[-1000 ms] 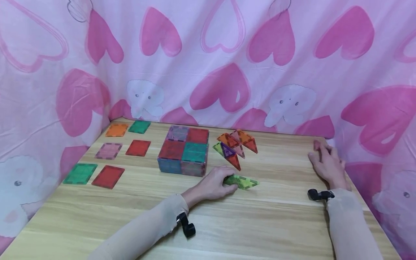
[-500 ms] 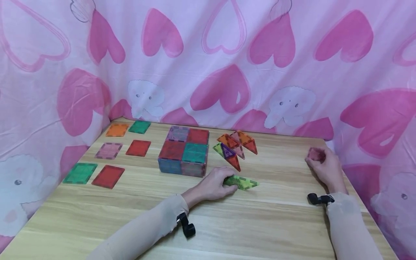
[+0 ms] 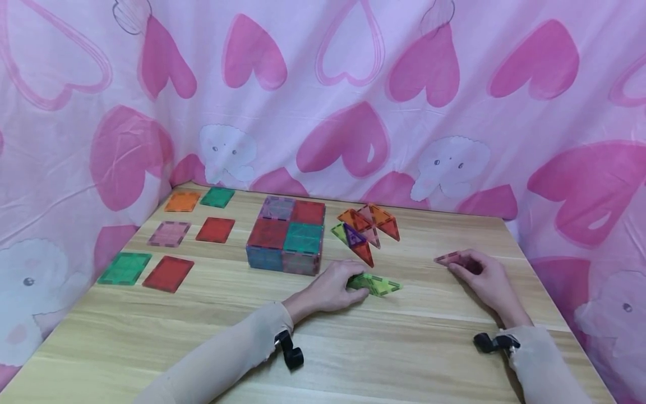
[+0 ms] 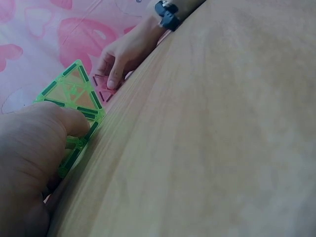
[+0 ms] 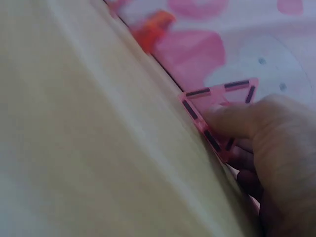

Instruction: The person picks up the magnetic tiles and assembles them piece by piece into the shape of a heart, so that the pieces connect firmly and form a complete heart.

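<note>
Fingers (image 5: 242, 157) bent round a pink triangular tile (image 3: 447, 258), our right hand (image 3: 487, 283) pinched it toward the right of the wooden table (image 3: 404, 348), our left hand (image 3: 330, 286) gripped green tiles (image 3: 378, 284) near the multicoloured block (image 3: 285, 238), triangles (image 3: 359, 224) lay beyond

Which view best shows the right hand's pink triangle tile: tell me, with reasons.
The right wrist view: there the pink triangle tile is largest, its three corners showing. The head view shows it small and foreshortened; the left wrist view shows it small, partly covered.
</note>
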Motion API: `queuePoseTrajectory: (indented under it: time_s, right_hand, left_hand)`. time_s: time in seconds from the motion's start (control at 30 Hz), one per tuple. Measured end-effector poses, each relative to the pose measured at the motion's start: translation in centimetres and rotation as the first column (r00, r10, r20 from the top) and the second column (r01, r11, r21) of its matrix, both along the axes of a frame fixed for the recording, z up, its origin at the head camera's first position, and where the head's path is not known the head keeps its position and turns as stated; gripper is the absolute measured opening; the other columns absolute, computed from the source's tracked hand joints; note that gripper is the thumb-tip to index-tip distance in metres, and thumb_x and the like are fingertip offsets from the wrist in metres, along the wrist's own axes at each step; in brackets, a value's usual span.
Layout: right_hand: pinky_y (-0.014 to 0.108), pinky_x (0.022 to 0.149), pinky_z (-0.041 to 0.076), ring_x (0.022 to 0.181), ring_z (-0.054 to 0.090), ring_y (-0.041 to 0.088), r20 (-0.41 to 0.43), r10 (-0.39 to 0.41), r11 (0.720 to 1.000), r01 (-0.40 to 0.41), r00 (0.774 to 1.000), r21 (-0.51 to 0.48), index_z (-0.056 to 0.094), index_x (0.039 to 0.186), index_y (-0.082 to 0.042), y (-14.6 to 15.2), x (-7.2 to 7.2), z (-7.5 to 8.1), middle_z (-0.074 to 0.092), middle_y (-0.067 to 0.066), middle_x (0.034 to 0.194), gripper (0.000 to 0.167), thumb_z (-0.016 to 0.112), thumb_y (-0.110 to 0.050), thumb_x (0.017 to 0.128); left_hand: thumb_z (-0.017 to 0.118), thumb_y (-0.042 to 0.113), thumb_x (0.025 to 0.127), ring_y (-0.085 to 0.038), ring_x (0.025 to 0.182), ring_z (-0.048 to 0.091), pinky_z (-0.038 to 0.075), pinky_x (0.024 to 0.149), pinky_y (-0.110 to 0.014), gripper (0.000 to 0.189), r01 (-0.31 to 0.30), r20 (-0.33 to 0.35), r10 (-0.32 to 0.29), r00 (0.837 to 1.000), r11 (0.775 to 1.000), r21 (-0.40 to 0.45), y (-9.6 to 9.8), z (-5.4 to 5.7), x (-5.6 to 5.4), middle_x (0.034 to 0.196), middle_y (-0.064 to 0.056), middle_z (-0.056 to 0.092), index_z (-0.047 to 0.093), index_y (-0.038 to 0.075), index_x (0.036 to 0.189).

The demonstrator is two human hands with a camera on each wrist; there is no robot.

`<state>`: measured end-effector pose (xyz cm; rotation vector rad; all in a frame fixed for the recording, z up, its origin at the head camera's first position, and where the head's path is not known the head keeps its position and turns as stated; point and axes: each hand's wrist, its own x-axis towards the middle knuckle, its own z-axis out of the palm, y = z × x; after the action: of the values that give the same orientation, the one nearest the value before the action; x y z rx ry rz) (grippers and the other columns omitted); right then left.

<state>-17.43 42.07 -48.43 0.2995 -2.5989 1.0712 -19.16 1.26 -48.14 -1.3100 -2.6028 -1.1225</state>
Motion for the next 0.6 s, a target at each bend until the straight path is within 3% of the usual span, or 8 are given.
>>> queuePoseTrajectory:
  time_s: [0.13, 0.27, 0.47, 0.6]
  right_hand:
    - [0.014, 0.087, 0.050, 0.103, 0.071, 0.003, 0.069, 0.126, 0.992, -0.125, 0.990, -0.029, 0.082, 0.115, -0.022, -2.7, 1.4, 0.2, 0.083, 0.000, 0.117, 0.017, 0.083, -0.011, 0.101]
    - [0.015, 0.094, 0.051, 0.104, 0.073, 0.008, 0.097, 0.243, 0.970, -0.238, 0.965, -0.056, 0.081, 0.114, -0.022, -5.6, 2.6, 0.3, 0.083, -0.003, 0.112, 0.021, 0.086, -0.008, 0.098]
    - [0.023, 0.091, 0.055, 0.097, 0.073, 0.013, 0.081, 0.363, 0.931, -0.356, 0.928, -0.084, 0.081, 0.112, -0.025, -9.1, 4.0, 0.2, 0.080, -0.008, 0.107, 0.025, 0.089, -0.009, 0.095]
    - [0.025, 0.085, 0.056, 0.092, 0.070, 0.013, 0.044, 0.384, 0.922, -0.380, 0.922, -0.072, 0.080, 0.111, -0.027, -10.2, 4.4, 0.2, 0.077, -0.010, 0.102, 0.028, 0.090, -0.007, 0.093]
  left_hand:
    - [0.081, 0.023, 0.102, -0.007, 0.105, 0.064, 0.052, 0.092, -0.025, 0.021, -0.004, 0.011, 0.004, 1.000, 1.000, -0.001, 0.0, 0.0, 0.0, 0.117, 0.004, 0.077, 0.078, 0.015, 0.121]
    - [0.081, 0.023, 0.102, -0.009, 0.113, 0.067, 0.055, 0.100, -0.027, 0.026, -0.011, 0.013, 0.011, 1.000, 1.000, 0.004, -0.1, 0.0, 0.0, 0.123, 0.002, 0.078, 0.078, 0.013, 0.125]
    - [0.081, 0.024, 0.102, -0.010, 0.114, 0.067, 0.055, 0.100, -0.028, 0.028, -0.012, 0.004, 0.012, 1.000, 1.000, -0.010, -0.1, 0.0, 0.0, 0.125, 0.001, 0.078, 0.078, 0.013, 0.127]
    - [0.081, 0.024, 0.102, -0.010, 0.117, 0.068, 0.056, 0.103, -0.029, 0.029, -0.008, 0.005, 0.008, 1.000, 1.000, -0.008, -0.1, 0.1, 0.0, 0.126, 0.001, 0.078, 0.078, 0.013, 0.128]
